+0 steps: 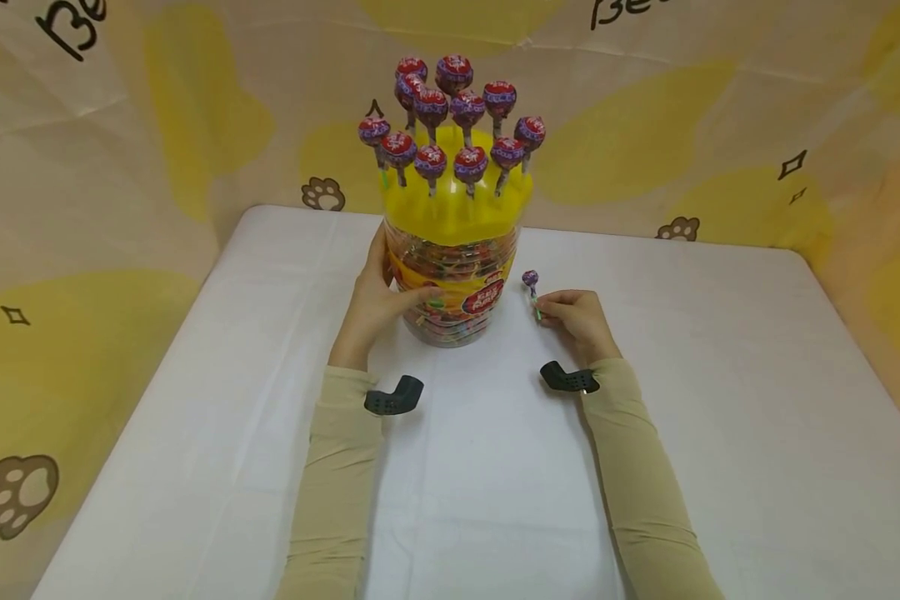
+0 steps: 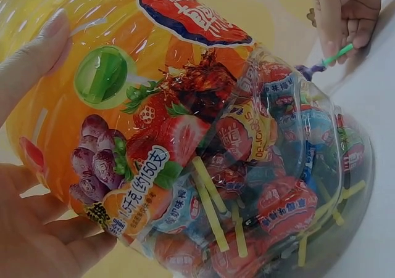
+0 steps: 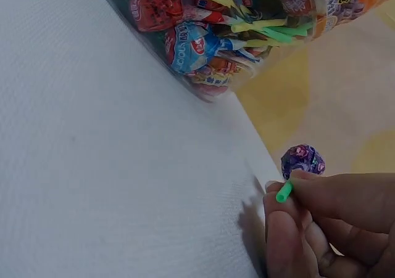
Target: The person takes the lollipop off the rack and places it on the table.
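Note:
A clear plastic jar [image 1: 450, 321] full of wrapped lollipops stands on the table under a yellow lid [image 1: 450, 218]. Several red and purple lollipops [image 1: 470, 164] stick up out of that lid. My left hand [image 1: 371, 304] grips the jar's left side, thumb across its label [image 2: 148, 105] and fingers round behind. To the right of the jar, my right hand [image 1: 579, 318] pinches a single lollipop [image 1: 530, 277] by its green stick [image 3: 284, 192] between thumb and fingers. This lollipop's purple wrapped head [image 3: 302, 159] points up and away, apart from the jar.
White cloth covers the table [image 1: 720, 433]. Behind it hangs a cream and yellow patterned backdrop [image 1: 645, 125]. Each wrist wears a small black camera mount [image 1: 396, 396] over a beige sleeve [image 1: 337, 483].

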`<action>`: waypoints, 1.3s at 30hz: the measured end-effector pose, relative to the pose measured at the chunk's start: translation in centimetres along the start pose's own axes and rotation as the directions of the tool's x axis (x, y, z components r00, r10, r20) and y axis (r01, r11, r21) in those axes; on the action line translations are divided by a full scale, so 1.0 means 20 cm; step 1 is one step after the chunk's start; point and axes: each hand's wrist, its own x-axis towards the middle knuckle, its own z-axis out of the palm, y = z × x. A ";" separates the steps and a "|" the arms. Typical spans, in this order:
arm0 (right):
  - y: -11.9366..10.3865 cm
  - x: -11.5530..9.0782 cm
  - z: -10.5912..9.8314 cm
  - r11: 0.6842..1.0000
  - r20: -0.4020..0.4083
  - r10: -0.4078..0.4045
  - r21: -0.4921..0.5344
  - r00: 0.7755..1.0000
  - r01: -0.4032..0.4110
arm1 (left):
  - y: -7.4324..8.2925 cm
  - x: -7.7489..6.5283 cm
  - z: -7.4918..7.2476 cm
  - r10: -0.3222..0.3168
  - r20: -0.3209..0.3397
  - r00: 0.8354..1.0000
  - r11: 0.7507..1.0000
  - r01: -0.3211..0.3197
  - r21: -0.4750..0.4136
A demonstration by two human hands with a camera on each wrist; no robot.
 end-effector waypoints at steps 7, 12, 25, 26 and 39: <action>0.00 0.01 0.02 0.995 -0.046 0.033 -0.091 0.998 -0.037 | 0.00 0.00 0.00 -0.007 -0.001 1.000 1.000 0.007 -0.004; 0.00 0.01 0.03 0.992 -0.067 0.030 -0.121 0.997 -0.038 | 0.00 0.00 0.00 -0.011 -0.002 1.000 1.000 0.011 -0.010; -0.01 0.00 0.03 0.953 -0.067 -0.007 -0.302 0.998 -0.014 | -0.01 0.01 0.00 -0.012 -0.003 1.000 1.000 0.012 -0.011; -0.01 0.00 0.03 0.955 -0.060 -0.007 -0.296 0.998 -0.011 | -0.01 0.01 0.00 -0.010 -0.003 1.000 1.000 0.010 -0.011; -0.03 -0.02 0.00 0.993 -0.036 -0.021 -0.114 0.999 0.017 | 0.00 0.00 0.00 0.002 -0.002 1.000 1.000 -0.002 -0.011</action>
